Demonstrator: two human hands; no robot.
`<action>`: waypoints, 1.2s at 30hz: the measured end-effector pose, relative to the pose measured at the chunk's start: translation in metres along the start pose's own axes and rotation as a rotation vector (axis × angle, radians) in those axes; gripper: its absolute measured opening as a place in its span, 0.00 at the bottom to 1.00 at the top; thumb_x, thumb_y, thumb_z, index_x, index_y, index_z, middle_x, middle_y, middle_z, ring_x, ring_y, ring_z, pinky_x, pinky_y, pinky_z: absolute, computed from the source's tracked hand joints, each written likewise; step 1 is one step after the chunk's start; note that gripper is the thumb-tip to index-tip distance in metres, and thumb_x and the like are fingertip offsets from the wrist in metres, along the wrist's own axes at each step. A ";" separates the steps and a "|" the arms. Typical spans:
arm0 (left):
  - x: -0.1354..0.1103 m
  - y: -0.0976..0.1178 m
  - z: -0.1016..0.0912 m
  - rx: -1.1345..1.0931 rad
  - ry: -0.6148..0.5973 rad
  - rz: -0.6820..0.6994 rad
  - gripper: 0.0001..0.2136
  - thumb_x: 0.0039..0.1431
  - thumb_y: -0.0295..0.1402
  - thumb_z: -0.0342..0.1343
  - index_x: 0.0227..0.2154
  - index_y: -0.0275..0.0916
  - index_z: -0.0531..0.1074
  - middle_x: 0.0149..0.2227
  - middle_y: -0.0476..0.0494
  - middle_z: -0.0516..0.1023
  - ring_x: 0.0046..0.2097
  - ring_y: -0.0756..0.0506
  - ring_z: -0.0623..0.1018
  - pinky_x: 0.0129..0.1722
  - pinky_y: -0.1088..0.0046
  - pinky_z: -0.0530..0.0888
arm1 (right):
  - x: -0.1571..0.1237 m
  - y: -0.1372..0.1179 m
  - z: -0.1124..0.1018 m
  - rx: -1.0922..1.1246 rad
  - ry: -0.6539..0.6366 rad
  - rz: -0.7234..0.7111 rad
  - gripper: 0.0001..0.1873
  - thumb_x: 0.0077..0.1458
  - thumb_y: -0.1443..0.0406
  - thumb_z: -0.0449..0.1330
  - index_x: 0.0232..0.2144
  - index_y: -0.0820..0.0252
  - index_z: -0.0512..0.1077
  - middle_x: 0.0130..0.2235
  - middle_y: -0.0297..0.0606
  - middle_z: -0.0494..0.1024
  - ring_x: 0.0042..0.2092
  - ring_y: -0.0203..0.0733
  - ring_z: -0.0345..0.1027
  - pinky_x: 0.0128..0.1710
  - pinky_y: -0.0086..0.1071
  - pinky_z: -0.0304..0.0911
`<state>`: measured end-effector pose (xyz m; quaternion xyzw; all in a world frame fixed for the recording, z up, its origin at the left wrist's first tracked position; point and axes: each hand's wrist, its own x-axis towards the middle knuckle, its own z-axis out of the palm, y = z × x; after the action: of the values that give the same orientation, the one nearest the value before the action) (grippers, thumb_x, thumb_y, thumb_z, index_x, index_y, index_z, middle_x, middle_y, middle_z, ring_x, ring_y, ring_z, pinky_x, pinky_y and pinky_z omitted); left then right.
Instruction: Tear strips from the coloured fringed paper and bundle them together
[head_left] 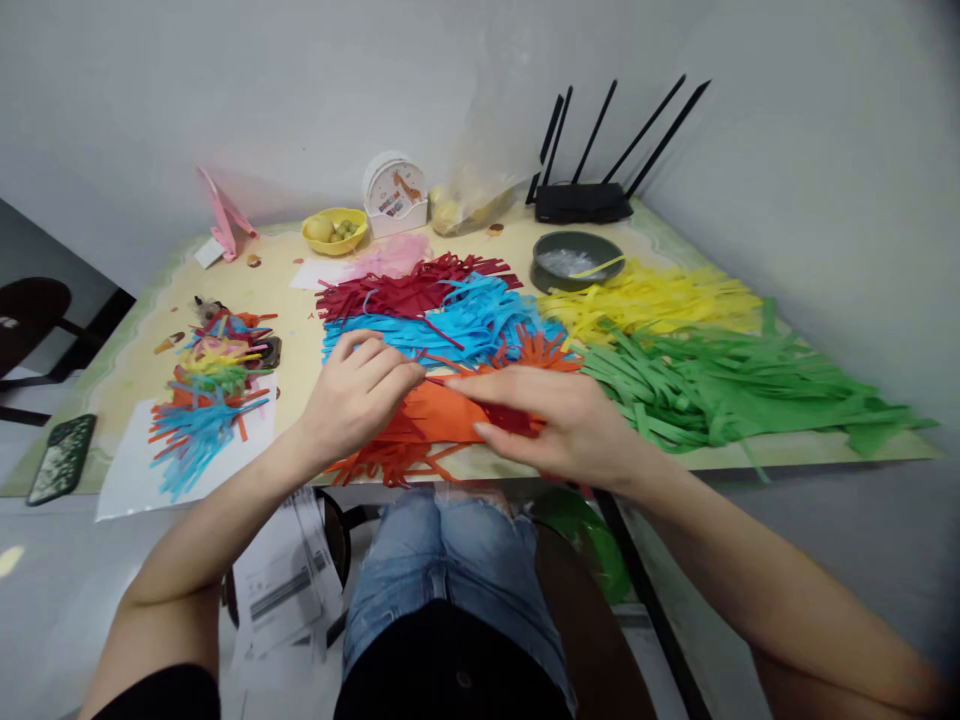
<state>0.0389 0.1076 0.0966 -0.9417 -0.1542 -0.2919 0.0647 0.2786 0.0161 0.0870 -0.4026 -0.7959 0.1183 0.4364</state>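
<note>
Over the near table edge, my left hand [364,385] is closed with its fingertips pinched near a dark red paper strip [435,379]. My right hand [559,415] faces it, thumb and fingers closed on dark red paper, part of which shows between them. Beneath both hands lies orange fringed paper [420,420], cut into strips at its ends. Just beyond are blue fringed paper [442,325] and a dark red fringed pile [409,290]. Yellow fringes [660,300] and green fringes [735,385] spread to the right. The fingers partly hide the held paper.
A multicoloured fringed figure [214,370] lies at left on white paper [131,480], near a phone [62,460]. Toward the wall stand a yellow bowl of fruit [335,231], a giraffe-print holder [395,195], a dark round bowl [577,260] and a black router [583,203].
</note>
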 end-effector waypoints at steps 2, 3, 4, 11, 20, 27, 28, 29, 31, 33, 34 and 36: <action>-0.003 -0.010 0.003 0.040 0.058 0.084 0.10 0.68 0.29 0.51 0.39 0.44 0.78 0.35 0.45 0.83 0.39 0.45 0.79 0.52 0.57 0.72 | 0.011 0.001 -0.002 0.125 -0.002 0.179 0.18 0.59 0.62 0.64 0.52 0.53 0.78 0.50 0.40 0.84 0.51 0.45 0.79 0.53 0.39 0.74; -0.004 -0.013 0.004 0.031 0.069 0.120 0.09 0.67 0.30 0.52 0.39 0.46 0.78 0.36 0.46 0.84 0.40 0.44 0.80 0.52 0.56 0.72 | 0.018 0.002 -0.002 0.227 -0.027 0.259 0.16 0.59 0.60 0.64 0.50 0.54 0.79 0.49 0.40 0.84 0.50 0.46 0.80 0.52 0.39 0.74; -0.005 -0.016 0.005 0.006 0.071 0.144 0.09 0.66 0.30 0.53 0.39 0.47 0.79 0.37 0.46 0.84 0.40 0.44 0.81 0.51 0.55 0.73 | 0.024 0.003 0.000 0.352 -0.074 0.325 0.14 0.60 0.58 0.64 0.46 0.55 0.81 0.46 0.40 0.85 0.48 0.45 0.81 0.49 0.38 0.75; -0.004 -0.016 0.016 -0.120 0.263 0.018 0.09 0.64 0.31 0.58 0.43 0.50 0.80 0.38 0.47 0.86 0.42 0.43 0.82 0.52 0.56 0.71 | 0.039 0.008 0.029 0.882 -0.133 0.514 0.17 0.54 0.53 0.69 0.31 0.61 0.76 0.26 0.35 0.83 0.29 0.35 0.77 0.36 0.29 0.71; 0.033 -0.009 0.025 -0.577 0.507 -0.586 0.08 0.63 0.38 0.61 0.40 0.42 0.82 0.39 0.44 0.85 0.41 0.45 0.82 0.45 0.67 0.77 | 0.078 0.025 0.039 0.895 0.160 0.330 0.19 0.53 0.50 0.68 0.37 0.58 0.75 0.29 0.33 0.82 0.33 0.38 0.79 0.41 0.33 0.74; 0.062 -0.041 0.048 -0.782 0.696 -0.739 0.11 0.54 0.40 0.69 0.36 0.39 0.84 0.35 0.45 0.85 0.37 0.46 0.82 0.42 0.72 0.78 | 0.110 0.057 0.043 0.510 0.310 0.117 0.09 0.61 0.58 0.62 0.38 0.56 0.71 0.37 0.33 0.81 0.38 0.37 0.78 0.43 0.31 0.71; 0.064 -0.047 0.051 -0.766 0.751 -0.742 0.09 0.54 0.39 0.69 0.34 0.39 0.84 0.35 0.46 0.85 0.37 0.47 0.82 0.42 0.73 0.78 | 0.113 0.070 0.037 0.399 0.276 0.084 0.08 0.62 0.59 0.61 0.40 0.56 0.73 0.40 0.35 0.82 0.41 0.38 0.78 0.46 0.32 0.70; 0.065 -0.055 0.052 -0.772 0.813 -0.742 0.08 0.54 0.39 0.69 0.33 0.39 0.83 0.35 0.46 0.84 0.38 0.48 0.82 0.43 0.73 0.78 | 0.117 0.088 0.028 0.283 0.241 0.076 0.09 0.62 0.60 0.60 0.42 0.57 0.75 0.43 0.37 0.82 0.44 0.39 0.77 0.48 0.34 0.70; 0.067 -0.070 0.050 -0.873 0.938 -0.732 0.08 0.53 0.39 0.69 0.31 0.41 0.82 0.34 0.49 0.83 0.38 0.49 0.81 0.45 0.72 0.78 | 0.122 0.137 -0.001 0.039 0.221 0.185 0.13 0.63 0.61 0.58 0.46 0.59 0.77 0.46 0.41 0.82 0.46 0.42 0.76 0.50 0.36 0.69; 0.068 -0.083 0.043 -1.041 1.015 -0.714 0.09 0.49 0.40 0.72 0.30 0.43 0.80 0.31 0.52 0.80 0.36 0.51 0.80 0.45 0.72 0.78 | 0.123 0.195 -0.035 -0.292 0.216 0.493 0.15 0.64 0.64 0.55 0.46 0.65 0.78 0.47 0.47 0.82 0.49 0.46 0.75 0.51 0.37 0.68; 0.068 -0.087 0.040 -1.110 1.033 -0.709 0.10 0.46 0.39 0.74 0.29 0.44 0.80 0.30 0.53 0.79 0.34 0.51 0.79 0.44 0.72 0.79 | 0.121 0.223 -0.051 -0.448 0.144 0.663 0.16 0.65 0.65 0.53 0.47 0.65 0.78 0.48 0.48 0.82 0.50 0.47 0.75 0.52 0.38 0.67; 0.069 -0.093 0.035 -1.159 1.037 -0.726 0.12 0.42 0.39 0.76 0.29 0.44 0.80 0.28 0.53 0.78 0.31 0.53 0.77 0.39 0.74 0.79 | 0.115 0.270 -0.073 -0.522 0.064 0.809 0.14 0.63 0.67 0.57 0.43 0.72 0.79 0.45 0.57 0.81 0.48 0.52 0.75 0.51 0.42 0.68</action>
<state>0.0807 0.2203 0.1105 -0.4661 -0.2237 -0.7207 -0.4619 0.4470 0.2644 0.0533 -0.7793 -0.5649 0.0626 0.2639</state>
